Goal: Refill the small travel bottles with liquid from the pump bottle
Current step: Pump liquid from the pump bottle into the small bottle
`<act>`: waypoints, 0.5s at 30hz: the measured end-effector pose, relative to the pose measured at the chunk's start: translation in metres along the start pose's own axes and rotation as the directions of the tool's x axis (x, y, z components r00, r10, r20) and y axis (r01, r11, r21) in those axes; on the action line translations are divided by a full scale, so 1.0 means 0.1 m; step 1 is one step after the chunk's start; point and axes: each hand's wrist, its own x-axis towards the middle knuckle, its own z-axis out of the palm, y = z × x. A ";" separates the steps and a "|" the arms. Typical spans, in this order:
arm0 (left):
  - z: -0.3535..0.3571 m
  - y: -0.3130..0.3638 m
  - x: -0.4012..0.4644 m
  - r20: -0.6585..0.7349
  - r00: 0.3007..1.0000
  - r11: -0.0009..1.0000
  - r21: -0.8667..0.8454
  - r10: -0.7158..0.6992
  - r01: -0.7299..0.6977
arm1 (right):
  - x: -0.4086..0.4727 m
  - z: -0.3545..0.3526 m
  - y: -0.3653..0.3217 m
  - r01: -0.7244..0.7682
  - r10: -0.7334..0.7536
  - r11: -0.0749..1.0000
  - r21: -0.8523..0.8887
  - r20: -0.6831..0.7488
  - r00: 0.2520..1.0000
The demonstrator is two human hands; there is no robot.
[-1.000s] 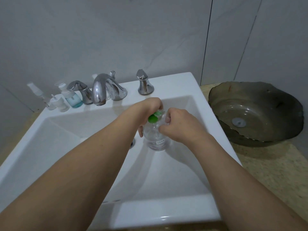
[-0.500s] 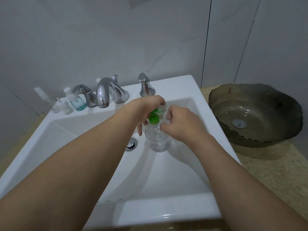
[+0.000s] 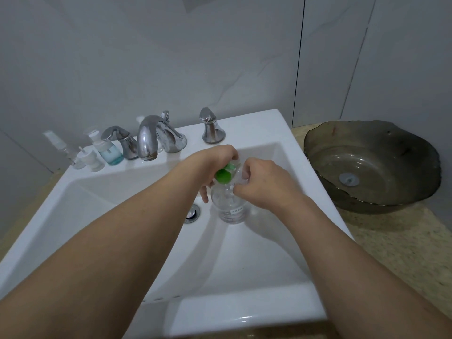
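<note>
A clear pump bottle (image 3: pixel 230 206) with a green pump head (image 3: pixel 223 176) stands upright in the white sink basin, right of the drain. My left hand (image 3: pixel 215 159) curls over the green pump head from above. My right hand (image 3: pixel 264 182) pinches a small clear bottle (image 3: pixel 241 171) held right against the pump's nozzle; my fingers hide most of it. More small travel bottles stand on the sink's back ledge at the left: a white-capped one (image 3: pixel 90 159), one with blue liquid (image 3: pixel 110 152) and a thin spray bottle (image 3: pixel 61 148).
The chrome faucet (image 3: pixel 151 138) and its right handle (image 3: pixel 211 129) stand behind my hands. The drain (image 3: pixel 192 212) lies left of the pump bottle. A dark glass bowl (image 3: pixel 371 165) sits on the speckled counter at the right. The sink's front rim (image 3: pixel 244 311) is close to me.
Both hands keep the same hold on the pump head and the small bottle. The whole scene has slid slightly down in view as my head tilted.
</note>
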 end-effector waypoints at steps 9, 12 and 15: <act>-0.06 0.04 -0.06 0.039 0.999 1.000 -0.025 -0.009 0.010 | 0.02 -0.01 -0.02 -0.003 0.003 1.000 -0.002 -0.040 0.999; 0.02 0.01 -0.02 0.022 1.000 1.000 -0.006 -0.016 0.016 | 0.02 0.02 0.00 -0.017 0.016 1.000 -0.005 -0.013 1.000; 0.07 -0.02 0.00 0.011 1.000 1.000 0.000 -0.010 0.010 | 0.02 0.04 0.02 -0.023 0.024 1.000 -0.010 0.025 0.999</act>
